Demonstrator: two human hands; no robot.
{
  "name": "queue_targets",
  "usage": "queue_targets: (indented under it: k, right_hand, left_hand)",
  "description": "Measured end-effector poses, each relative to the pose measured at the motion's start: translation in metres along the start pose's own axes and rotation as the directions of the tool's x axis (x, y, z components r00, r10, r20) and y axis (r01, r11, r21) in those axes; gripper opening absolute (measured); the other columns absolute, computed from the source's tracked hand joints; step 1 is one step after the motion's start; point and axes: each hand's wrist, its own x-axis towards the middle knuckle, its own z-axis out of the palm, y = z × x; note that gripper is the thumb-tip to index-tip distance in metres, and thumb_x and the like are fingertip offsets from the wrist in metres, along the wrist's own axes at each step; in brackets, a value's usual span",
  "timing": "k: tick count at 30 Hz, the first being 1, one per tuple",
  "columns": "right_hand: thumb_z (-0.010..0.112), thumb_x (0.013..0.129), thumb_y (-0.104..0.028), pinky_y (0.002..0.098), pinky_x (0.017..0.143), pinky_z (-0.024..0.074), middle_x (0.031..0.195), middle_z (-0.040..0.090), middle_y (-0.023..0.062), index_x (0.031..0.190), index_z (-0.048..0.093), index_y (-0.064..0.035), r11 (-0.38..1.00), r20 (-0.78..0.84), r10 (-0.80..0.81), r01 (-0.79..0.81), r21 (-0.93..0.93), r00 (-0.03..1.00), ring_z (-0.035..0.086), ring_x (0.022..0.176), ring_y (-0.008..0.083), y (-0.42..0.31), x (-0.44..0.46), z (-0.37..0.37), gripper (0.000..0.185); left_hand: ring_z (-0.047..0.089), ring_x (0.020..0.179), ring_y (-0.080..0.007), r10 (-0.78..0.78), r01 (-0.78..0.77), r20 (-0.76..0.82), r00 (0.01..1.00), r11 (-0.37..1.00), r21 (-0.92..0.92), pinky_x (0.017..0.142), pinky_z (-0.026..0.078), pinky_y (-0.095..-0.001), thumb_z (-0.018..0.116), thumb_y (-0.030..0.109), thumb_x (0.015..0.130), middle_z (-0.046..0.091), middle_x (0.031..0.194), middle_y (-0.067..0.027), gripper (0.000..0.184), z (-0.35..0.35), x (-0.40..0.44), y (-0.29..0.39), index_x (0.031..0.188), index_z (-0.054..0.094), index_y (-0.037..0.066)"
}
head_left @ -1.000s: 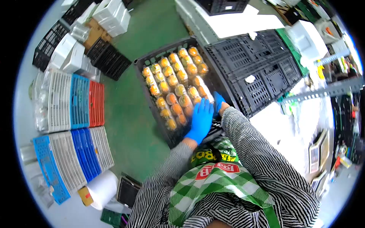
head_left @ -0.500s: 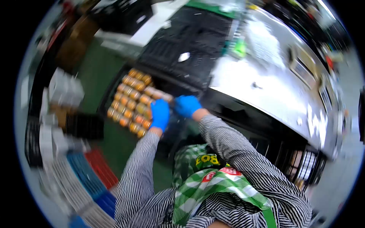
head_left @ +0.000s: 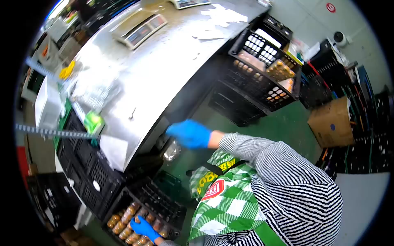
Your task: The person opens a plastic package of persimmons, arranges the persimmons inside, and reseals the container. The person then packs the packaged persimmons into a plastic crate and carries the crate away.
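My left hand, in a blue glove, rests on clear packs of round orange-brown items in a black crate at the bottom of the view. Its thumb and fingers look apart on top of the packs, and I cannot make out a grip on any one pack. Blurred by motion, my right hand, also gloved in blue, is in front of my body beside the metal table. Nothing shows in it, but its fingers are too smeared to read.
Stacked black crates stand left of the table. A slotted crate at the upper right holds more packs. On the table are a scale, plastic wrap and papers. A cardboard box stands at right.
My view has swung right, bringing the slotted crate and cardboard box into sight. The packs now appear lower left. My hands, close together before, are far apart, the left one still at the packs.
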Motion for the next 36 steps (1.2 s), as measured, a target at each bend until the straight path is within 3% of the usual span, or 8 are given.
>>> queue_targets:
  k: [5, 9, 13, 17, 19, 25, 32, 36]
  right_hand:
    - [0.056, 0.074, -0.007, 0.0387, 0.088, 0.0465, 0.107, 0.061, 0.0194, 0.110, 0.058, -0.0014, 0.922, -0.863, 0.140, -0.381, -0.064, 0.485, 0.059, 0.098, 0.0336, 0.189, -0.134, -0.165, 0.037]
    - [0.062, 0.071, -0.017, 0.0392, 0.092, 0.0430, 0.120, 0.055, 0.0175, 0.127, 0.048, -0.0061, 0.391, -0.852, 0.469, -0.920, -0.036, 0.233, 0.053, 0.112, 0.0311, 0.348, -0.253, -0.283, 0.059]
    - [0.070, 0.070, -0.033, 0.0455, 0.096, 0.0394, 0.129, 0.050, 0.0164, 0.137, 0.034, -0.0097, 0.031, -0.612, 0.783, -0.990, -0.140, 0.111, 0.051, 0.116, 0.0315, 0.429, -0.315, -0.330, 0.079]
    - [0.075, 0.068, -0.024, 0.0403, 0.087, 0.0470, 0.117, 0.058, 0.0174, 0.120, 0.054, -0.0066, 0.397, -0.330, 0.806, -0.863, -0.313, 0.491, 0.058, 0.102, 0.0334, 0.505, -0.328, -0.295, 0.059]
    - [0.073, 0.072, -0.019, 0.0353, 0.082, 0.0488, 0.100, 0.066, 0.0128, 0.106, 0.062, -0.0028, 0.743, -0.447, 0.610, -0.668, 0.038, 0.654, 0.062, 0.089, 0.0240, 0.573, -0.376, -0.262, 0.039]
    - [0.076, 0.066, -0.031, 0.0412, 0.088, 0.0443, 0.112, 0.060, 0.0186, 0.118, 0.054, 0.0008, 0.387, -0.540, 0.727, -0.903, -0.187, 0.424, 0.057, 0.099, 0.0328, 0.528, -0.400, -0.253, 0.065]
    - [0.072, 0.069, -0.045, 0.0345, 0.061, 0.0474, 0.079, 0.064, 0.0143, 0.099, 0.063, 0.0005, 0.244, -0.606, 0.439, -0.737, -0.630, 0.664, 0.056, 0.065, 0.0237, 0.291, -0.279, -0.337, 0.055]
    - [0.074, 0.063, -0.057, 0.0353, 0.058, 0.0483, 0.072, 0.065, 0.0126, 0.095, 0.066, -0.0035, 0.533, -0.592, 0.161, -0.575, -0.621, 0.790, 0.059, 0.060, 0.0239, 0.156, -0.188, -0.333, 0.062]
  left_hand:
    - [0.058, 0.091, -0.0303, -0.071, 0.025, -0.162, 0.984, 0.964, -0.265, 0.082, 0.046, -0.0368, 0.056, 0.023, 0.089, 0.061, 0.102, -0.0173, 0.032, -0.005, -0.018, 0.091, 0.106, 0.059, -0.004]
    - [0.057, 0.094, -0.0284, 0.083, -0.133, -0.162, 0.983, 0.934, -0.333, 0.085, 0.045, -0.0356, 0.057, 0.016, 0.088, 0.061, 0.102, -0.0166, 0.026, -0.016, -0.057, 0.249, 0.104, 0.059, -0.005]
    - [0.057, 0.095, -0.0293, 0.360, -0.360, -0.074, 0.930, 0.855, -0.374, 0.086, 0.045, -0.0372, 0.060, 0.012, 0.083, 0.062, 0.102, -0.0165, 0.023, 0.007, -0.091, 0.377, 0.101, 0.061, -0.002]
    - [0.058, 0.093, -0.0342, 0.562, -0.517, 0.023, 0.827, 0.776, -0.361, 0.084, 0.046, -0.0411, 0.064, 0.017, 0.077, 0.062, 0.100, -0.0171, 0.025, 0.015, -0.106, 0.442, 0.097, 0.063, 0.002]
    - [0.057, 0.096, -0.0339, 0.549, -0.493, 0.057, 0.834, 0.788, -0.368, 0.086, 0.045, -0.0413, 0.064, 0.022, 0.077, 0.061, 0.101, -0.0160, 0.027, 0.034, -0.115, 0.429, 0.097, 0.062, 0.004]
    - [0.056, 0.087, -0.0322, 0.424, -0.414, 0.063, 0.903, 0.901, -0.129, 0.077, 0.045, -0.0412, 0.064, 0.023, 0.075, 0.059, 0.090, -0.0129, 0.022, 0.044, -0.104, 0.341, 0.089, 0.061, 0.006]
    - [0.057, 0.079, -0.0338, -0.036, 0.001, -0.294, 0.955, 0.993, -0.118, 0.072, 0.046, -0.0426, 0.062, 0.018, 0.075, 0.060, 0.085, -0.0145, 0.017, -0.005, -0.062, 0.187, 0.086, 0.062, 0.004]
    - [0.056, 0.085, -0.0355, -0.033, 0.033, -0.350, 0.936, 0.999, -0.006, 0.075, 0.044, -0.0455, 0.060, 0.016, 0.076, 0.058, 0.089, -0.0161, 0.023, -0.020, -0.024, 0.118, 0.095, 0.059, 0.004]
